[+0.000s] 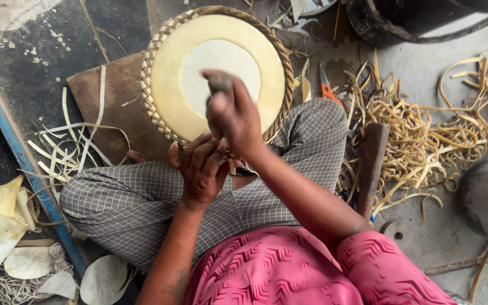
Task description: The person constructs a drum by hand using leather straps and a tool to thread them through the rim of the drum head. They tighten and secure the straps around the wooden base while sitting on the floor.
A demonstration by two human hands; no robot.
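Closely, left hand (200,169) pinches drum's woven rim (156,51); right hand (234,116) fists a tool (219,83).

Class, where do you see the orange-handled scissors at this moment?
In the head view, the orange-handled scissors lie on the floor right of the round drum head, beside the pile of cane strips.

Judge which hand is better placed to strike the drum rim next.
Right: the right hand is raised over the round drum gripping a dark tool, while the left hand steadies the near rim.
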